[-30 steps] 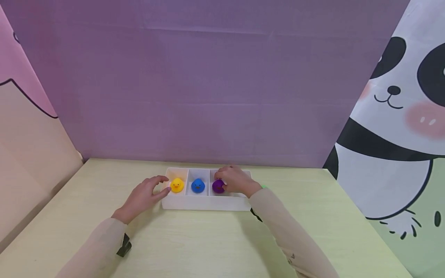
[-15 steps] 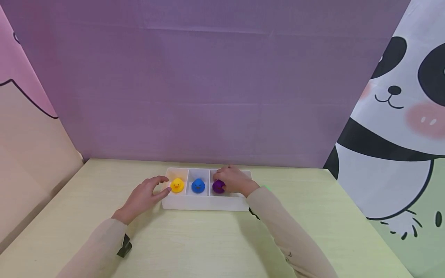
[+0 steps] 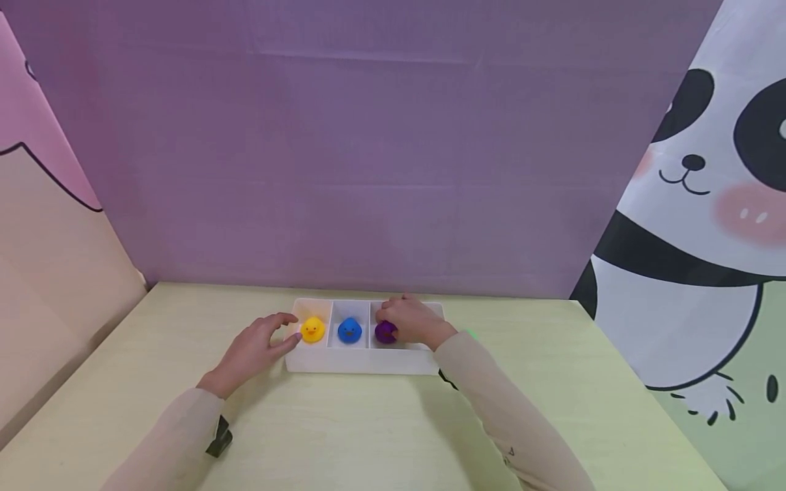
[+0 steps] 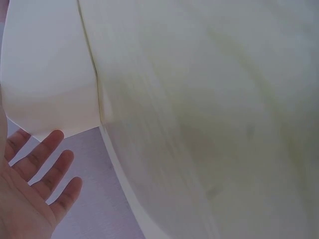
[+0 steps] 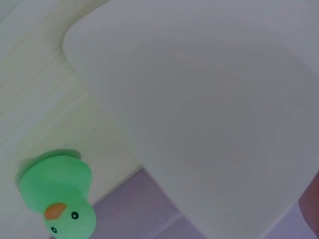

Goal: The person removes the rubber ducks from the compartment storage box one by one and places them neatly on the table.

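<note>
Here, our left hand [image 3: 250,350] spread wide and our right hand [image 3: 414,322] pinching the purple duck [image 3: 385,333], we count three ducks [image 3: 349,331] in one tray [image 3: 362,362], one green duck [image 5: 56,183] outside.

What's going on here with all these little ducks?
A person's right hand is holding a purple duck down in a compartment of a white tray. The left hand is at the tray's left end, near a yellow duck. A blue duck sits in the compartment between the yellow and purple ones. A green duck is outside the tray, on the table.
</note>
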Demonstrator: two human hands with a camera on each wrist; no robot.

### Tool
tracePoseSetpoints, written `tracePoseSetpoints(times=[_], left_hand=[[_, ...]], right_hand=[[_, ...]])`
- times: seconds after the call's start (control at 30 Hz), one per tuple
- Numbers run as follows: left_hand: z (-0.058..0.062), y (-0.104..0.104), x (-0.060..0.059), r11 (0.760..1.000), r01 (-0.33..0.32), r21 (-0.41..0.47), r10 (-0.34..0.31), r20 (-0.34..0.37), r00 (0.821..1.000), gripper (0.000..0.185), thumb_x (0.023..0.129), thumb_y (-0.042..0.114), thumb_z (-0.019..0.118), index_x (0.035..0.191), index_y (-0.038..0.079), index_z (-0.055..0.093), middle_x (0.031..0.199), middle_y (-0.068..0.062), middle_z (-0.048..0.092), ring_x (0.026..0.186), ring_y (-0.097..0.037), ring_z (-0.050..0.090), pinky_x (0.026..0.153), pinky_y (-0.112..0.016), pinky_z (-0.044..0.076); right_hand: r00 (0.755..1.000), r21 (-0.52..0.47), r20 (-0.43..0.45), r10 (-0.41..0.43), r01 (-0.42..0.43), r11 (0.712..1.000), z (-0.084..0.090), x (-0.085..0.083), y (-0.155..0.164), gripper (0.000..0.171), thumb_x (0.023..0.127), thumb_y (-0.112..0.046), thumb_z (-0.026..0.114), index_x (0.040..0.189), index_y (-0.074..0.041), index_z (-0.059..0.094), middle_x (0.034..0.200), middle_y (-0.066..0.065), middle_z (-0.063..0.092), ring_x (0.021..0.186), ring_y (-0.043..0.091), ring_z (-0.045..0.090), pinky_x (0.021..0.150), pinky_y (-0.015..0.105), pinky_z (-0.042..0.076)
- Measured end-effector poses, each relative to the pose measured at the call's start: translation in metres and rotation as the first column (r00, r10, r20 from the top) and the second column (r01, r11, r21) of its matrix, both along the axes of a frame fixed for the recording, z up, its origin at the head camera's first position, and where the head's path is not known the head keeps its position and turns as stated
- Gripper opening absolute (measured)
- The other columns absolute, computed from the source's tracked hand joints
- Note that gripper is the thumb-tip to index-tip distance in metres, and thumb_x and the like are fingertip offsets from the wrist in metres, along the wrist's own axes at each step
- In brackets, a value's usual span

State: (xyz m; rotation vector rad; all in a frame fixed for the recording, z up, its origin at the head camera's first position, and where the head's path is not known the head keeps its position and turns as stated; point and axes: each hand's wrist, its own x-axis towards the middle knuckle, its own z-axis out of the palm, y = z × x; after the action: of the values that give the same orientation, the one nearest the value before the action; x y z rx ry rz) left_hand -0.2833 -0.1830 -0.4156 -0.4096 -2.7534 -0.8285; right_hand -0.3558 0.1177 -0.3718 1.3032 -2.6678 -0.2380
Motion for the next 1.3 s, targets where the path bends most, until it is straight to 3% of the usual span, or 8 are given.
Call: tracePoseSetpoints(times=[0.67,1.0,1.3], left_hand=[[0.001,0.001,0.002,1.0,0.006,0.001,-0.006,-0.003,1.0,0.044,0.087,0.04,0.058,0.122,0.013,0.055,0.121,-0.008,0.058,0.108,-0.03,0.053,0.091,-0.05,0.044],[-0.002,0.001,0.001,1.0,0.012,-0.007,-0.012,-0.032,0.999,0.044,0.087,0.041,0.058,0.121,0.014,0.056,0.118,-0.009,0.059,0.106,-0.03,0.054,0.088,-0.048,0.045],[-0.001,0.001,0.0,1.0,0.014,-0.01,-0.014,-0.039,0.999,0.042,0.087,0.04,0.059,0.12,0.014,0.055,0.118,-0.009,0.06,0.105,-0.03,0.055,0.088,-0.048,0.045]], right_hand=[[1.0,0.056,-0.027,-0.007,0.009,0.998,0.008,0.002,0.003,0.023,0.076,-0.019,0.073,0.097,-0.016,0.063,0.101,0.0,0.064,0.098,0.018,0.057,0.091,0.041,0.043],[0.999,0.024,-0.031,0.012,-0.011,1.0,0.019,0.007,0.002,0.024,0.075,-0.019,0.075,0.096,-0.016,0.063,0.097,0.0,0.063,0.095,0.018,0.055,0.093,0.041,0.043],[0.995,0.021,-0.091,0.043,-0.041,0.999,0.028,0.007,0.004,0.023,0.075,-0.02,0.075,0.095,-0.018,0.063,0.097,-0.002,0.063,0.095,0.017,0.055,0.09,0.038,0.044]])
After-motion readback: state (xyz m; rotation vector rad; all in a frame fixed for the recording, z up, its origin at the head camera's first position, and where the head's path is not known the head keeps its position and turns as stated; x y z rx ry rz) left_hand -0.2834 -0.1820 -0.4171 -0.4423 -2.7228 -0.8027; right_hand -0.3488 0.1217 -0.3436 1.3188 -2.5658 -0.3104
